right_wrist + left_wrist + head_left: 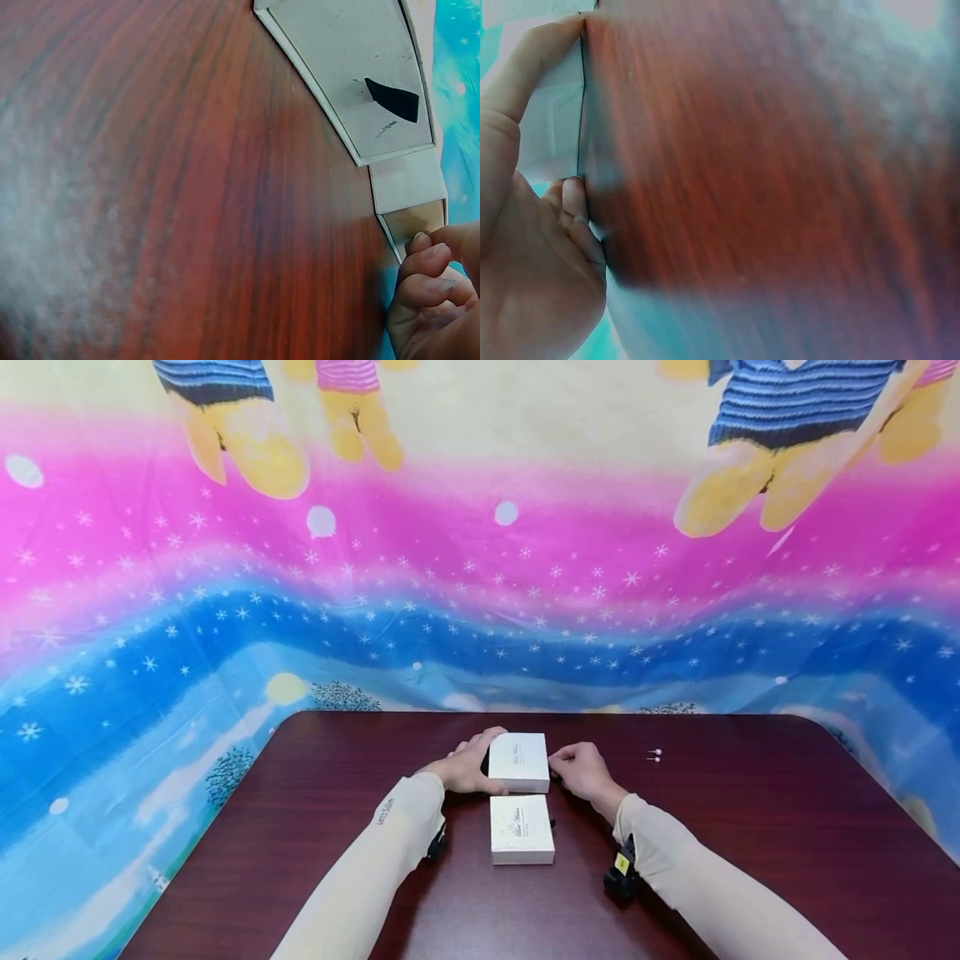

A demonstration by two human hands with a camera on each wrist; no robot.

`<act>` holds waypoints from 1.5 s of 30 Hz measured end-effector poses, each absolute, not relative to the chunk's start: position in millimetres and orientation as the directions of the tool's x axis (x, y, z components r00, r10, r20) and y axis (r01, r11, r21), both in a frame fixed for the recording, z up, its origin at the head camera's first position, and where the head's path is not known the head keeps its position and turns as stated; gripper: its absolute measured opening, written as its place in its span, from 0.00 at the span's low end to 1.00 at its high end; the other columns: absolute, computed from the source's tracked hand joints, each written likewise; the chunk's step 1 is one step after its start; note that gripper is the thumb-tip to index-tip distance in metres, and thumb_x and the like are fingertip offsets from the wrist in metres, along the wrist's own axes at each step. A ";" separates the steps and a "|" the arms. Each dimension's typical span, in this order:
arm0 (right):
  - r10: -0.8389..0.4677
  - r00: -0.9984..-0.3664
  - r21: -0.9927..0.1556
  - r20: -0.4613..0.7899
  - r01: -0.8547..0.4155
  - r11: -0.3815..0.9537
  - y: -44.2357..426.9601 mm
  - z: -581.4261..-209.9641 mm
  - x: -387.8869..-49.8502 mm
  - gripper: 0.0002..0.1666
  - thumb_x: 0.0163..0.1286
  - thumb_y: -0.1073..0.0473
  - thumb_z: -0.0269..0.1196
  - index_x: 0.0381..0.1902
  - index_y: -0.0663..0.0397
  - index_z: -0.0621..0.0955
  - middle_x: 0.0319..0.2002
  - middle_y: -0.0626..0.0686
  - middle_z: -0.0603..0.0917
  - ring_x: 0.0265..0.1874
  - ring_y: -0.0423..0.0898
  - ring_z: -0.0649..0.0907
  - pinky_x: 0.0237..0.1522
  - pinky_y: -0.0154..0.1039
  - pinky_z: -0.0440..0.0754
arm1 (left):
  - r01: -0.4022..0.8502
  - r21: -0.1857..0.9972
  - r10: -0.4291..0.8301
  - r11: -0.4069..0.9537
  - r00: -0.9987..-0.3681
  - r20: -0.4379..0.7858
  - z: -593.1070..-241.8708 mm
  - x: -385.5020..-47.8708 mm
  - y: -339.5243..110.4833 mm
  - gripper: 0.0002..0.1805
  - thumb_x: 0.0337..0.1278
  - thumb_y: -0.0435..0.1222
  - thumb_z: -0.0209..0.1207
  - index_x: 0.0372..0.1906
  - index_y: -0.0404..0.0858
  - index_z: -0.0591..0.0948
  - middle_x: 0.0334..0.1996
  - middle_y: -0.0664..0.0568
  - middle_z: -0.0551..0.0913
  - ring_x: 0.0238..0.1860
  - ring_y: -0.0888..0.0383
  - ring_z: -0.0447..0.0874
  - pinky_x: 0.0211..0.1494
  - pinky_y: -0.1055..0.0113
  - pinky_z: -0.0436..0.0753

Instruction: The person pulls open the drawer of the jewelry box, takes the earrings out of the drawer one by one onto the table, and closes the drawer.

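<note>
Steadying a far white box between thumb and fingers, the left hand grips it from its left side, the thumb along the side nearest the person. Across from it, the right hand has its thumb and fingertips drawn together, pinching at that box's right side; they hide the exact spot held. So the far white box lies on the table directly between the two hands.

Closer to the person than both hands, and also between them, sits a near white box, just beside the first. Both lids carry dark script. A short black tab sticks out of the near one on the right hand's side. Out to the right of the right hand lie two small pins with pale round heads. A black device sits at the right wrist. Beyond both hands hangs a colourful printed cloth.
</note>
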State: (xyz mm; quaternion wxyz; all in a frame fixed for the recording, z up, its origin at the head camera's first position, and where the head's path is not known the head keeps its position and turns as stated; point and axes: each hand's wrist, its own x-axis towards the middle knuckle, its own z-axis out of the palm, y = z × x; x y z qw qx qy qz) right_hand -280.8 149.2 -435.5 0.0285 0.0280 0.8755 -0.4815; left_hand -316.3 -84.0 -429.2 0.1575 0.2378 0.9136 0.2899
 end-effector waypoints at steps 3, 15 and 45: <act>0.021 -0.997 -0.842 -0.071 0.071 0.536 148.2 -434.3 -279.7 0.14 0.74 0.63 0.57 0.43 0.66 0.88 0.42 0.61 0.88 0.25 0.43 0.78 0.29 0.35 0.75 | 0.347 0.601 0.525 0.720 -0.839 -0.145 -429.7 -315.7 -84.8 0.56 0.52 0.49 0.72 0.80 0.51 0.49 0.74 0.46 0.62 0.67 0.45 0.63 0.72 0.44 0.62; 0.010 -0.997 -0.842 -0.075 0.068 0.535 149.6 -436.3 -281.0 0.14 0.73 0.63 0.57 0.44 0.65 0.88 0.43 0.61 0.88 0.24 0.43 0.77 0.29 0.36 0.75 | 0.353 0.586 0.525 0.729 -0.838 -0.147 -427.8 -314.5 -84.3 0.58 0.50 0.49 0.73 0.80 0.50 0.49 0.75 0.46 0.61 0.68 0.43 0.63 0.72 0.43 0.61; 0.013 -0.993 -0.863 -0.116 0.107 0.493 157.7 -429.2 -276.3 0.16 0.75 0.56 0.60 0.42 0.64 0.86 0.30 0.55 0.83 0.18 0.43 0.73 0.24 0.37 0.73 | 0.362 0.588 0.536 0.723 -0.832 -0.147 -427.2 -311.9 -83.5 0.61 0.51 0.47 0.73 0.83 0.50 0.45 0.81 0.46 0.53 0.77 0.38 0.54 0.76 0.40 0.58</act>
